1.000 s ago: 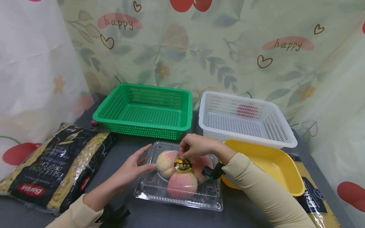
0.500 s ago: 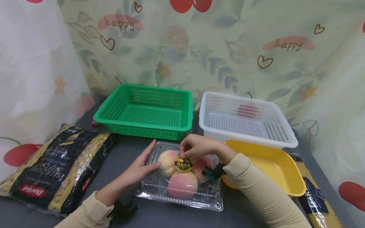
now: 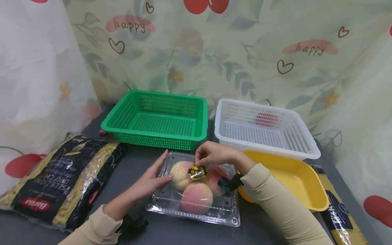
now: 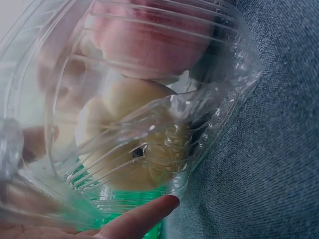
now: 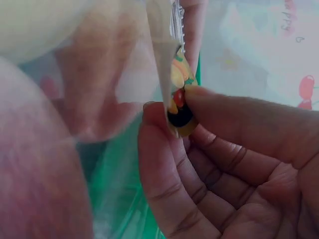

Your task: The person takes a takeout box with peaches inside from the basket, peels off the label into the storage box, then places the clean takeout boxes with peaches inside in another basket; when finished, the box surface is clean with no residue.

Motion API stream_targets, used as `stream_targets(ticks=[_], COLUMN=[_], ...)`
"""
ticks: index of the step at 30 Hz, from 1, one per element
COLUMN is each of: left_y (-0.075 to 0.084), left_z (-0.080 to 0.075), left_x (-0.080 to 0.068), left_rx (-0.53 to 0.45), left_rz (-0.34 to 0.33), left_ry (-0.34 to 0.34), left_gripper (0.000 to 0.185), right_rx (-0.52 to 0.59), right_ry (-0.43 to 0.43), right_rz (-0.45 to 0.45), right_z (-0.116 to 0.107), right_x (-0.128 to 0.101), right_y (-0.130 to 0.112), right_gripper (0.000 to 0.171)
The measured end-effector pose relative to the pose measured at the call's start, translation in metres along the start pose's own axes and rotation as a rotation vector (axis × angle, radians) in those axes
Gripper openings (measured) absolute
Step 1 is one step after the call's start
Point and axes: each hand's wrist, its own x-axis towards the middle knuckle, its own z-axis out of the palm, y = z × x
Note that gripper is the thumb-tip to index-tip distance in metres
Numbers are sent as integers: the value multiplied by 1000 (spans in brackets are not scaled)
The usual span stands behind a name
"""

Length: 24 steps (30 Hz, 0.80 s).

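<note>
A clear plastic clamshell box (image 3: 166,203) with three peaches (image 3: 196,198) lies on the grey table in front of me. My right hand (image 3: 199,164) pinches the black and yellow sticker (image 3: 197,172) on the lid between thumb and forefinger, and one edge of the sticker is lifted off the plastic. The right wrist view shows the sticker (image 5: 180,112) held in the right hand (image 5: 172,104). My left hand (image 3: 153,177) rests with straight fingers against the box's left side. In the left wrist view one fingertip (image 4: 149,214) lies under the box (image 4: 219,94).
A green basket (image 3: 157,119) and a white basket (image 3: 263,127) stand behind the box. A yellow tray (image 3: 288,177) sits just right of it. Pasta bags lie at the far left (image 3: 58,177) and the front right (image 3: 340,214). A printed curtain hangs behind.
My left hand slid forward onto the box's left side. The right hand has peeled the sticker up, so it now tilts off the lid.
</note>
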Motion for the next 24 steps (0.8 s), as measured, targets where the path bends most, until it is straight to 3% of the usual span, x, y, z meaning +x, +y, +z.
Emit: stream_targets(ticks=[12,24], left_y=[-3,-5], left_z=[1,1], left_x=[1,1], left_rx=[-17,-20], left_rz=[-10,6], left_ry=[18,13], left_gripper=[81,80], right_rx=[56,113], right_ry=[57,191], right_rz=[-6,31], right_z=[-14,-35], right_x=[-17,-56], right_y=[6,34], right_gripper=[8,11])
